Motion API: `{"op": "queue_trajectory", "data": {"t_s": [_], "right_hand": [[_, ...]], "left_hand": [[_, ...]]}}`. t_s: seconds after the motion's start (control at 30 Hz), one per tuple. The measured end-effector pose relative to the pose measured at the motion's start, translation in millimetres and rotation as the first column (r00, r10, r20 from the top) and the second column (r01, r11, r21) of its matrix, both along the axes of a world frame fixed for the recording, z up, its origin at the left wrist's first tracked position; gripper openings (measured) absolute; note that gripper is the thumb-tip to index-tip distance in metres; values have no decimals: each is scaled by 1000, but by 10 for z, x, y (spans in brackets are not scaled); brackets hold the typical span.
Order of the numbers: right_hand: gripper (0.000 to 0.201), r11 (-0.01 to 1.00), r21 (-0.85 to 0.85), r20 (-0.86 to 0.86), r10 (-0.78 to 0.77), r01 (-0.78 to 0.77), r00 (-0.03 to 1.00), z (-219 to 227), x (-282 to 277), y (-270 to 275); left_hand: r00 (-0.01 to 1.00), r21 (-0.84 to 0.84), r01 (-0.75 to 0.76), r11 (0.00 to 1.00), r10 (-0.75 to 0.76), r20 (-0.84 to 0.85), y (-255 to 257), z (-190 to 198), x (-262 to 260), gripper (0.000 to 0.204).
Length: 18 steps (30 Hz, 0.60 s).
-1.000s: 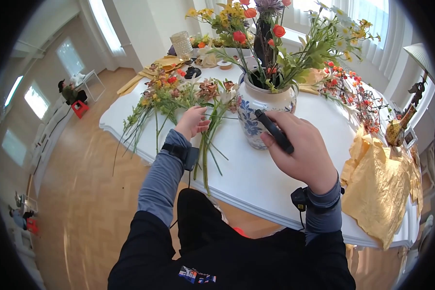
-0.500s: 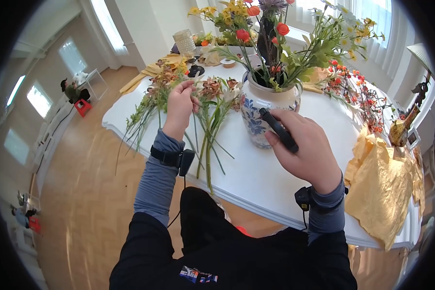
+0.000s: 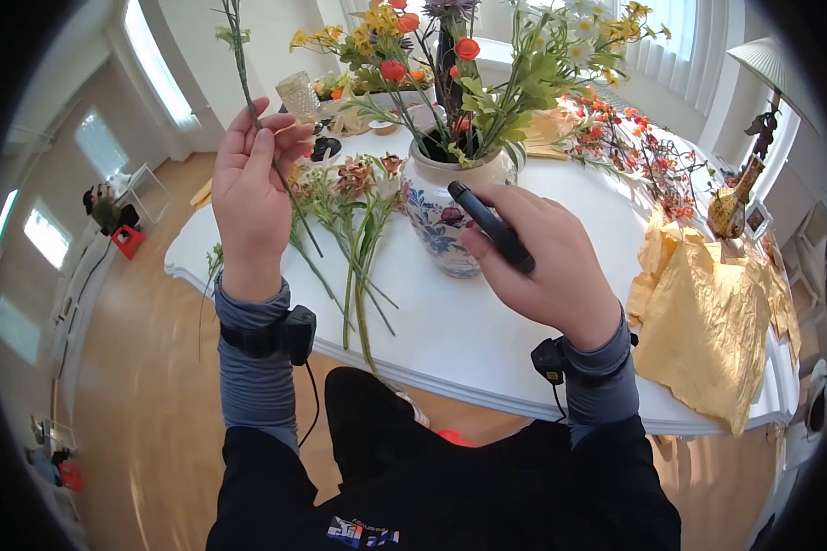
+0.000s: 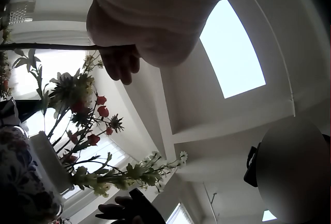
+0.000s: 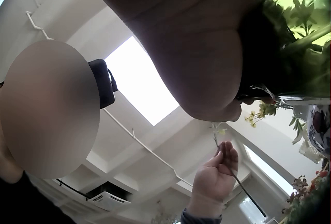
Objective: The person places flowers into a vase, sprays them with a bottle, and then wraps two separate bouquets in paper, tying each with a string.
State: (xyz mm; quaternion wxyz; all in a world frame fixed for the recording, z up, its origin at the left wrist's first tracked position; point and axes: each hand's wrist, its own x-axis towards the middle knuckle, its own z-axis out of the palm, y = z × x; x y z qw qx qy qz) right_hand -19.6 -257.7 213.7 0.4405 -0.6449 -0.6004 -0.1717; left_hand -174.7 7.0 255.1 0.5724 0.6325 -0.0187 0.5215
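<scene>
My left hand (image 3: 253, 197) is raised above the table's left side, pinching a long green flower stem (image 3: 242, 69) between thumb and fingers. Its top runs past the upper edge of the head view; its cut end (image 5: 264, 213) points down. My right hand (image 3: 547, 262) grips a curved black tool handle (image 3: 492, 225) in front of the vase; the rest of that tool is hidden. Blue flowers decorate the white ceramic vase (image 3: 441, 220), which holds orange, yellow, white and purple blooms. Loose flowers with long stems (image 3: 363, 239) lie between the left hand and the vase.
The white table (image 3: 450, 335) has gold crinkled fabric (image 3: 703, 312) over its right edge. Red-berried branches (image 3: 652, 165) lie at the back right by a lamp (image 3: 763, 73). A textured glass (image 3: 297, 95) stands at the back left. Another person (image 3: 108, 207) sits far off.
My left hand has reached into the loose flowers, then lifted a single stem up and to the left. The right hand keeps its grip beside the vase. The head view has shifted slightly.
</scene>
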Motion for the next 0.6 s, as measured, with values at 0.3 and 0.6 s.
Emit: {"op": "queue_trajectory", "data": {"t_s": [0.3,0.6], "right_hand": [[31,995,94,-9,-15,15,1000,9,34,-27],[33,991,120,-111,-53,67,992,56,4,-75]], "left_hand": [[982,99,56,994,-72,176,-297,439,602,14],[989,74,51,996,-40,-144,-339,52,1131,18]]}}
